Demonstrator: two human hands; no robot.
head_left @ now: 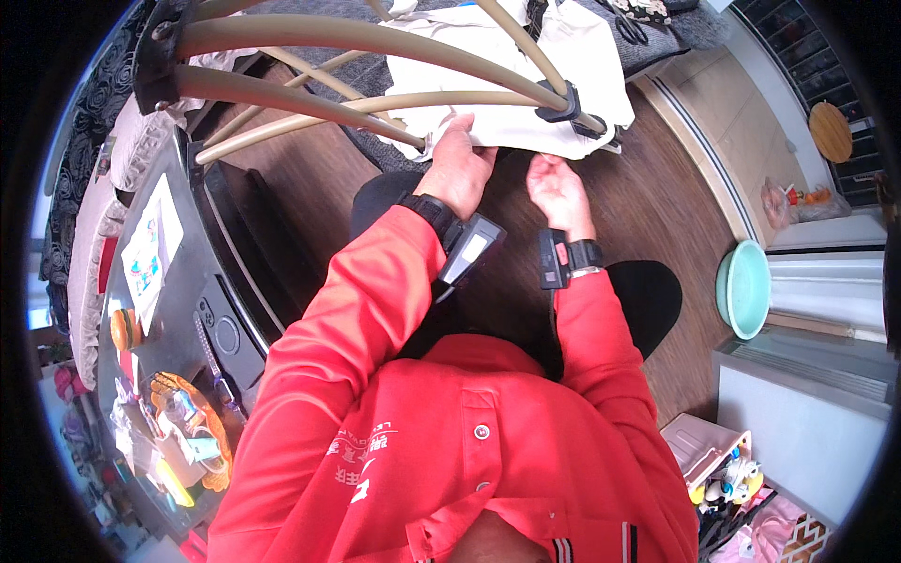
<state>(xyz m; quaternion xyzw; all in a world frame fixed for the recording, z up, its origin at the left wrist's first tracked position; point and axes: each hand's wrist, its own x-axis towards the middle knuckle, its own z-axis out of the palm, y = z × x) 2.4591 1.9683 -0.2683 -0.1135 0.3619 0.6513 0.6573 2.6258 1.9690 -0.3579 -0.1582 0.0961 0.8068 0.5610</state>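
A frame of tan tubes (366, 39) with black plastic joints stands in front of me, its legs crossing. White cloth (507, 80) is stretched or draped over it, with its near edge towards me. My left hand (460, 171) is closed on that near edge, beside the end of a tube. My right hand (558, 188) is a little to the right, its fingers curled in a pinch at the cloth's edge, below a black joint (560, 103). What lies under the cloth at my fingertips is hidden. Both wrists carry black strapped devices.
On the left, a dark table (178, 272) bears a phone (225, 324), a drawing (152, 246), a toy burger (125, 329) and an orange basket (214, 427). On the right are a mint-green basin (748, 289), a white cabinet (798, 422) and a pink bin (704, 446) near toys.
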